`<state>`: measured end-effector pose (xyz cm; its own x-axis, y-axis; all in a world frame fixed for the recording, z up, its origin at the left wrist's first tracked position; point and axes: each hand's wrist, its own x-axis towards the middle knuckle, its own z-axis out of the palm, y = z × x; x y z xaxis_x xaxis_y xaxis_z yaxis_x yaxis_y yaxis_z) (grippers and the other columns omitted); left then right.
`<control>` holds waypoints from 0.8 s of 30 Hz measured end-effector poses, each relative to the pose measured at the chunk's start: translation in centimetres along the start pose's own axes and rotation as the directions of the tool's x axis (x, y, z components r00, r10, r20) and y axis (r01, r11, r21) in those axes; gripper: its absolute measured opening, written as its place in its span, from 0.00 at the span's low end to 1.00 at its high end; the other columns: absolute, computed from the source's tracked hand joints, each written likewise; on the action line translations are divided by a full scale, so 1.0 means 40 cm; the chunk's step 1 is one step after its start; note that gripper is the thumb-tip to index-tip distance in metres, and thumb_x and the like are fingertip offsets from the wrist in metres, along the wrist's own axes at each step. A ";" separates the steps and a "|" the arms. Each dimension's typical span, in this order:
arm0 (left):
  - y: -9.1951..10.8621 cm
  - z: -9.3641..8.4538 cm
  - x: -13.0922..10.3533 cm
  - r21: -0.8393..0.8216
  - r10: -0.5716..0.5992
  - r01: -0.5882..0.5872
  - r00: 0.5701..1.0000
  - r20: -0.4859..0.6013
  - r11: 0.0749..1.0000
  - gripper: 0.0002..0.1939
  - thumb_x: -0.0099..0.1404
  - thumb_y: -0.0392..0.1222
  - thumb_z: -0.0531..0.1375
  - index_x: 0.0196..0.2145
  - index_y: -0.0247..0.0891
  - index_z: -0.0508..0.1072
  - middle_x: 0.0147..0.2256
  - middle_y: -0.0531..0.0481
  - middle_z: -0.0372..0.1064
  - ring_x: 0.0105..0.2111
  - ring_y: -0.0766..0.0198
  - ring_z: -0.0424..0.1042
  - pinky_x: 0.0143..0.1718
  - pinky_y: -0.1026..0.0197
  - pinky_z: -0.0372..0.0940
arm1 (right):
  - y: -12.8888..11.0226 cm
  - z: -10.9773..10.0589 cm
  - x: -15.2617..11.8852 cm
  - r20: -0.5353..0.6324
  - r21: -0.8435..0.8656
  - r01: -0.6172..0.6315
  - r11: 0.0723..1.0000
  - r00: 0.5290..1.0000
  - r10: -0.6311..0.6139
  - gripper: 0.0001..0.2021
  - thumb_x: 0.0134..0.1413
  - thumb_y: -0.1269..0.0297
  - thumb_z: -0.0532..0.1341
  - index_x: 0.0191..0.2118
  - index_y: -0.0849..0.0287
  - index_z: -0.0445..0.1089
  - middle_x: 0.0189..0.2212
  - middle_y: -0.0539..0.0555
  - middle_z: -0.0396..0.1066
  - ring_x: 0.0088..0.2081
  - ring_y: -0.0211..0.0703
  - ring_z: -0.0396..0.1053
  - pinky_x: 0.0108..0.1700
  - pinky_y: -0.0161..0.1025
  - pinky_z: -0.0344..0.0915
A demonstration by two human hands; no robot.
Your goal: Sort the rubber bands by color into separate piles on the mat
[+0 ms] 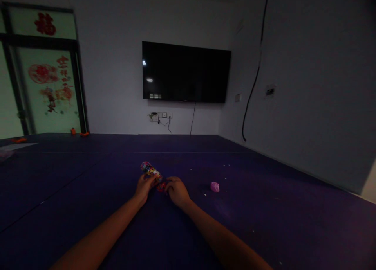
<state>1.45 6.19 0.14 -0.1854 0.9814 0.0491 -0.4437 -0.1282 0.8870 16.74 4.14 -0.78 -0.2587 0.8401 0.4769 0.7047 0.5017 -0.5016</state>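
A small colourful container with a rounded, shiny far end (pixel 149 168) lies tilted in front of me. My left hand (pixel 143 189) is closed around its near part, thumb on top. At its near end is a red patterned piece (pixel 161 186); I cannot tell whether this is joined to the container. My right hand (pixel 177 191) has its fingers curled, with thumb and fingertips pinched at the right edge of the red piece. To the right of this hand, a crumpled pink lump (pixel 215 187) rests on the dark purple surface.
The wide purple surface (pixel 88 219) has small white scraps (pixel 205 195) scattered on its right half. Orange objects (pixel 73 131) stand far left by a glass door (pixel 45 86). A television (pixel 186 72) hangs on the back wall; a black cable (pixel 255 82) hangs down the right wall.
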 end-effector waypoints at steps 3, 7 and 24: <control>0.001 -0.001 -0.001 0.005 0.006 -0.006 1.000 0.010 1.000 0.10 0.54 0.31 0.67 0.35 0.33 0.72 0.27 0.48 0.76 0.24 0.65 0.76 0.30 0.65 0.72 | -0.001 0.000 -0.002 0.004 -0.037 -0.052 0.998 0.999 0.052 0.15 0.45 0.80 0.54 0.24 0.58 0.76 0.46 0.55 0.72 0.51 0.43 0.66 0.53 0.37 0.59; 0.003 -0.001 -0.003 0.017 0.012 -0.012 1.000 0.021 1.000 0.10 0.54 0.31 0.67 0.35 0.33 0.73 0.28 0.48 0.76 0.24 0.65 0.76 0.31 0.65 0.72 | -0.001 0.004 -0.003 0.011 -0.076 -0.076 0.994 0.997 0.077 0.16 0.46 0.79 0.53 0.27 0.57 0.77 0.46 0.55 0.72 0.50 0.43 0.67 0.53 0.37 0.59; 0.011 -0.001 -0.005 0.066 -0.037 0.032 0.996 0.087 0.997 0.05 0.58 0.35 0.65 0.33 0.32 0.73 0.25 0.47 0.75 0.22 0.66 0.74 0.25 0.69 0.69 | -0.018 -0.008 -0.014 0.164 -0.128 0.055 0.990 0.986 -0.034 0.37 0.46 0.78 0.54 0.64 0.52 0.50 0.66 0.59 0.41 0.63 0.53 0.48 0.58 0.49 0.53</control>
<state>1.26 5.91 0.50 -0.0919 0.9942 0.0555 -0.3905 -0.0872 0.9165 16.59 3.24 -0.46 -0.3870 0.8451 0.3689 0.7681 0.5168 -0.3780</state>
